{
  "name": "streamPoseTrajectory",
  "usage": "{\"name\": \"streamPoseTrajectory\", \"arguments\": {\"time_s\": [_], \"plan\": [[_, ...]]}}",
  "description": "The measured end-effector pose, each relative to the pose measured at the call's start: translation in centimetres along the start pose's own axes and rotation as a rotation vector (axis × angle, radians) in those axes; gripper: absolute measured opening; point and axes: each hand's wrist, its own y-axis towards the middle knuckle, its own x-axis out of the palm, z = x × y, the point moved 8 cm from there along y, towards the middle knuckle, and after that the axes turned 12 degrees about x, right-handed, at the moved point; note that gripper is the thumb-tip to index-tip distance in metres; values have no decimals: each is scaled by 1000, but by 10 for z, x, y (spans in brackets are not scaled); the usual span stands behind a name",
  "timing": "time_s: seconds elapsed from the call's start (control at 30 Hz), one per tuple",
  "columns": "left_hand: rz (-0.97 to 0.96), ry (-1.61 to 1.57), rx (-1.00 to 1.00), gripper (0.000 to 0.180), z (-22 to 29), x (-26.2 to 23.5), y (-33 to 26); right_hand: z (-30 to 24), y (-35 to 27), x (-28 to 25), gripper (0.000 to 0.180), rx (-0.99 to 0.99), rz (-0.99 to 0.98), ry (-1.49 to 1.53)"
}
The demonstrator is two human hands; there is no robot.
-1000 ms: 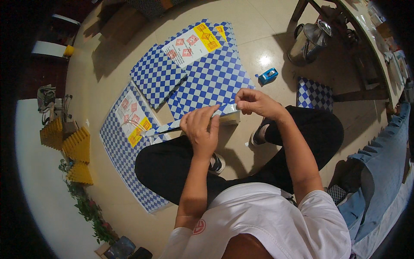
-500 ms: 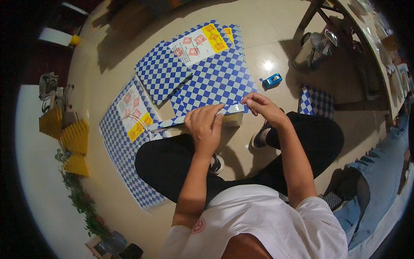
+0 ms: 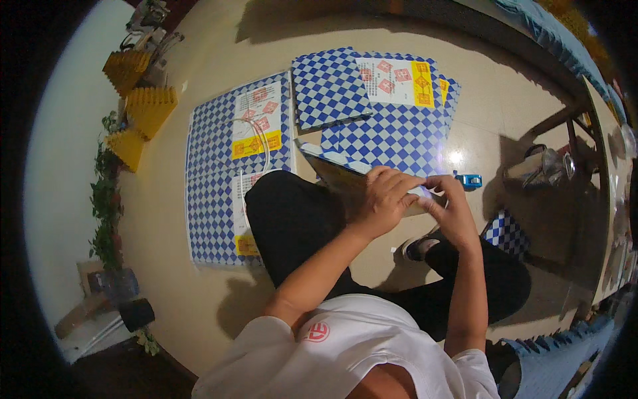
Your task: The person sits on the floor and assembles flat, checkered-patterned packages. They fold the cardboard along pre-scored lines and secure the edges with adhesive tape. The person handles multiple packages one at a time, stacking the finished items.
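Between my knees a flat blue-and-white checked box [image 3: 334,159] stands on edge, its narrow top side slanting from upper left to lower right. My left hand [image 3: 384,205] is closed over the right part of that top edge, fingers on the far side. At the right end my right hand [image 3: 453,209] pinches the corner between thumb and fingers, right beside the left fingertips. A shiny spot shows under the fingers; what it is I cannot make out. The box's lower part is hidden by my hands and leg.
Checked sheets [image 3: 392,139] with a white-and-yellow label lie ahead, with a smaller checked panel [image 3: 331,86] overlapping them. A wrapped checked stack [image 3: 209,173] lies left. A small blue device [image 3: 470,181] is on the floor, near a metal container [image 3: 531,169] by the table legs.
My left hand has slid along the edge toward my right hand, and both now meet at its right end. The box is tilted more, showing its side. The view has turned left.
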Motion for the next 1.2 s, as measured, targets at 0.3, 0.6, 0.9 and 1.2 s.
{"name": "streamPoseTrajectory", "arguments": {"time_s": [0.3,0.6,0.9,1.2], "plan": [[346,370,-180,40,-31,-44,-19,2,-27,-13,37,36,91,-260],[480,-287,-587,44,-121,-23,-52,37,-78,-37,32,54,212,-150],[368,-383,-264,35,-61,-44,5,42,-94,-52,36,68,260,-82],[88,50,-12,42,11,-46,40,69,-65,6,45,43,236,-134]]}}
